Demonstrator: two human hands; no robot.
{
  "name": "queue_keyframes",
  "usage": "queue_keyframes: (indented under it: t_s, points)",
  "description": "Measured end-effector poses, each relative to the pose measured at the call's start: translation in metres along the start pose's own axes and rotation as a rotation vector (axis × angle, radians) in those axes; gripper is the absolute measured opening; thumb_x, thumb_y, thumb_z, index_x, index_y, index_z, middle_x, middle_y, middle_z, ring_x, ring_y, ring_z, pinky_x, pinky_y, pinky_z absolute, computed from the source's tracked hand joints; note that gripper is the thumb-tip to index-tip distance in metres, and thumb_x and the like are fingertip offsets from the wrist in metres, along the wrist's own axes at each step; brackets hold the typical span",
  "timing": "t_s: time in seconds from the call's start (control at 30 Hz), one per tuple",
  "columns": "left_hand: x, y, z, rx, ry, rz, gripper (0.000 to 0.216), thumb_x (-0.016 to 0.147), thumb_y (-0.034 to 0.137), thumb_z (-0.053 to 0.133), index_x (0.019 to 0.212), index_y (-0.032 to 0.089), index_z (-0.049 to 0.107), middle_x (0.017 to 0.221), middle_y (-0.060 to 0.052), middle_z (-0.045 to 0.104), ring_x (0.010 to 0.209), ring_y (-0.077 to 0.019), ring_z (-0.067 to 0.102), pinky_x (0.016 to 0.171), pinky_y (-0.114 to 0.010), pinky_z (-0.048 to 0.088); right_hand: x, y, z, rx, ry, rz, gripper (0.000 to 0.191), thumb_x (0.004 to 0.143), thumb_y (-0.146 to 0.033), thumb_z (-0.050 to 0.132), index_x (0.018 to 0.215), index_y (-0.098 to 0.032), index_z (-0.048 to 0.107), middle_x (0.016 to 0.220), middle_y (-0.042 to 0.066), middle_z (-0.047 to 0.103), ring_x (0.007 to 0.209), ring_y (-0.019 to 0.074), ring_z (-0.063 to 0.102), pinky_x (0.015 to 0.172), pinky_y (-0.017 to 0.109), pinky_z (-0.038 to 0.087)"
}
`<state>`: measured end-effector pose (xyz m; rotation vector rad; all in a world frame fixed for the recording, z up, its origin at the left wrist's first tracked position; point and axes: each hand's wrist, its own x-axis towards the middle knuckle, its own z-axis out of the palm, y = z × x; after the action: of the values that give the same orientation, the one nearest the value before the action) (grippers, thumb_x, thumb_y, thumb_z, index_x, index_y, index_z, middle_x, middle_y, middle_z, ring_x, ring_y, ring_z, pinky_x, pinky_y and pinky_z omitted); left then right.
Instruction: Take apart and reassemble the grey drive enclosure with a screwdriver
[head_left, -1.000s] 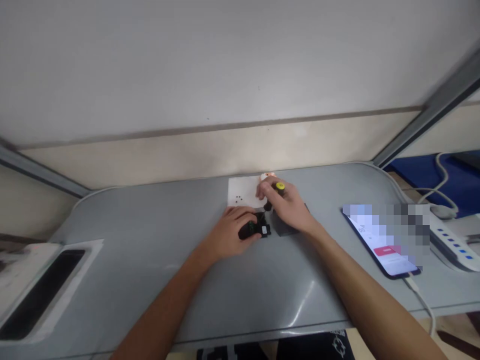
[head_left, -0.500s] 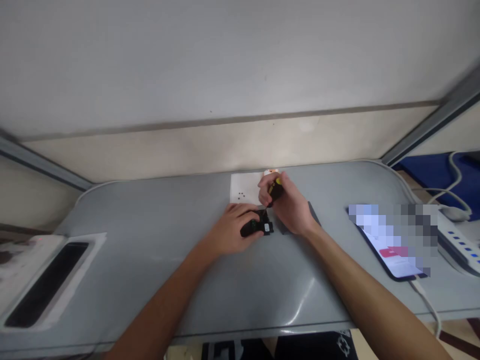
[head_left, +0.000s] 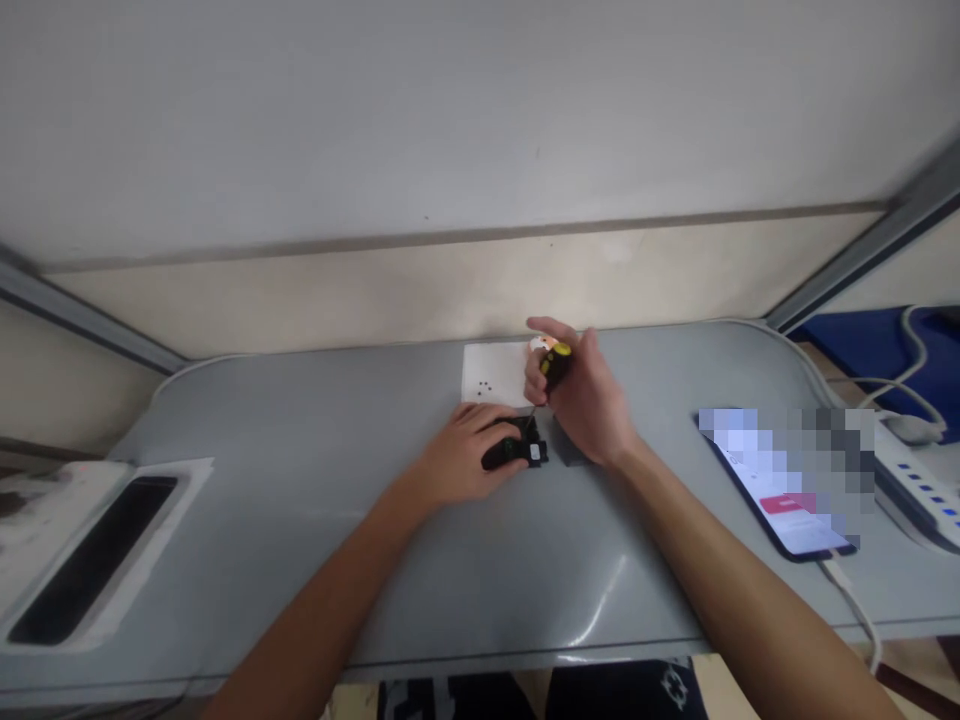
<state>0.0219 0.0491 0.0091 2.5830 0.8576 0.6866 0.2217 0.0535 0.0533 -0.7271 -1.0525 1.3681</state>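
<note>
My left hand (head_left: 469,452) is closed around a small black device (head_left: 534,453) with a white label, pressing it on the grey table. A screwdriver (head_left: 556,366) with a black and yellow handle stands tilted in my right hand (head_left: 589,400). Its thin shaft points down at the device; the tip's exact contact is too small to make out. The index finger and thumb of that hand are lifted away, while other fingers curl on the handle. Behind the device lies a white paper (head_left: 495,372) with several tiny dark screws (head_left: 484,388). A dark grey flat piece (head_left: 568,446) sits partly under my right hand.
To the right, a phone (head_left: 776,485) with a lit screen is plugged into a cable beside a white power strip (head_left: 919,490). At far left a black phone-like slab (head_left: 94,560) lies on white material. A wall (head_left: 405,295) closes off the table's back edge.
My right index finger and thumb have opened away from the screwdriver handle, which they gripped before. My left hand still holds the device in the same place.
</note>
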Motion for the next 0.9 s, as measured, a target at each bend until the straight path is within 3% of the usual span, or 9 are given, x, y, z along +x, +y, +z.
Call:
queue_keyframes:
  t_s: [0.13, 0.23, 0.37, 0.5, 0.67, 0.9]
  points:
    - [0.0, -0.002, 0.001, 0.01, -0.001, 0.006, 0.018, 0.093, 0.034, 0.073, 0.108, 0.024, 0.072, 0.13, -0.008, 0.07, 0.12, -0.0263, 0.064, 0.111, -0.048, 0.046, -0.003, -0.004, 0.0, 0.006, -0.033, -0.026, 0.036, 0.089, -0.059, 0.072, 0.091, -0.026, 0.059, 0.087, 0.001, 0.058, 0.076, 0.016, 0.056, 0.07, 0.033, 0.048]
    - [0.0, -0.003, 0.001, -0.001, -0.004, 0.003, 0.018, 0.093, 0.034, 0.074, 0.108, 0.024, 0.072, 0.13, -0.007, 0.07, 0.12, -0.026, 0.065, 0.111, -0.047, 0.047, -0.004, -0.002, -0.005, 0.018, -0.054, -0.033, 0.04, 0.088, -0.052, 0.077, 0.083, -0.025, 0.048, 0.078, -0.003, 0.056, 0.066, 0.0131, 0.053, 0.066, 0.03, 0.045]
    - [0.0, -0.002, 0.0, 0.01, 0.0, 0.005, 0.018, 0.093, 0.034, 0.074, 0.108, 0.024, 0.072, 0.13, -0.007, 0.07, 0.12, -0.0255, 0.064, 0.11, -0.046, 0.047, -0.003, 0.001, -0.008, -0.053, -0.019, -0.059, 0.039, 0.092, -0.061, 0.069, 0.089, -0.027, 0.052, 0.064, -0.006, 0.041, 0.056, 0.012, 0.04, 0.057, 0.029, 0.036]
    - [0.0, -0.002, -0.001, 0.014, -0.01, 0.008, 0.019, 0.094, 0.035, 0.073, 0.109, 0.025, 0.073, 0.131, -0.007, 0.07, 0.121, -0.026, 0.064, 0.111, -0.047, 0.047, -0.001, -0.002, -0.005, -0.037, -0.044, 0.004, 0.049, 0.096, -0.073, 0.051, 0.103, -0.026, 0.064, 0.069, -0.003, 0.044, 0.06, 0.0146, 0.042, 0.059, 0.031, 0.041]
    - [-0.001, -0.004, 0.0, 0.016, -0.006, 0.011, 0.02, 0.093, 0.036, 0.075, 0.109, 0.024, 0.073, 0.13, -0.008, 0.07, 0.121, -0.0265, 0.064, 0.11, -0.047, 0.047, 0.001, -0.003, -0.004, 0.053, -0.013, -0.004, 0.041, 0.098, -0.063, 0.052, 0.097, -0.025, 0.065, 0.07, -0.001, 0.043, 0.06, 0.0151, 0.042, 0.059, 0.032, 0.041]
    - [0.0, 0.0, -0.002, -0.004, 0.008, -0.008, 0.02, 0.092, 0.037, 0.074, 0.105, 0.023, 0.07, 0.125, -0.008, 0.071, 0.116, -0.026, 0.066, 0.107, -0.046, 0.047, 0.002, -0.009, -0.007, 0.073, 0.063, 0.021, 0.038, 0.096, -0.064, 0.053, 0.091, -0.027, 0.06, 0.069, -0.002, 0.039, 0.058, 0.0156, 0.037, 0.057, 0.033, 0.04]
